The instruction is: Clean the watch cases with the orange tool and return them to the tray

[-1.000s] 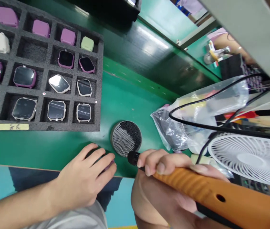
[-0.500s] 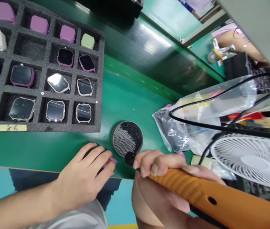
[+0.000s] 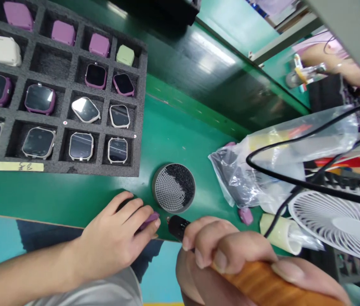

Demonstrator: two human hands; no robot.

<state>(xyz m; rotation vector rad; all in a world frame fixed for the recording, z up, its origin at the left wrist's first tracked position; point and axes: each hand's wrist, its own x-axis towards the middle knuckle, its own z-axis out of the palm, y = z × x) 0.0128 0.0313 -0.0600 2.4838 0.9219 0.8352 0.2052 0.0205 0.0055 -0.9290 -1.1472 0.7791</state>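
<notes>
My left hand (image 3: pixel 119 238) is closed over a purple watch (image 3: pixel 150 220) at the bench's front edge; a purple end and a dark part show between the fingers, and the rest is hidden. An orange electric screwdriver (image 3: pixel 256 278) lies in the grip of my right hand (image 3: pixel 231 246), its fingers wrapped round the body. The tool's black nose (image 3: pixel 178 226) points left, its tip a little short of the watch. Just above the tip sits a round grey dish (image 3: pixel 170 193) with a dimpled floor, small black screws (image 3: pixel 183 180) heaped on its right side.
A dark foam tray (image 3: pixel 103 166) at upper left holds watches with purple and pale frames, plus purple, white and green pieces. To the right are plastic bags (image 3: pixel 246 170), a black cable (image 3: pixel 282 176), a white fan (image 3: pixel 342 223) and a small purple piece (image 3: pixel 246 215). Another person's arm (image 3: pixel 323 59) shows at upper right.
The screwdriver has drawn back from the dish's lower rim and swung, so its tip now lies nearer the watch. My left hand has barely moved. The view has shifted slightly.
</notes>
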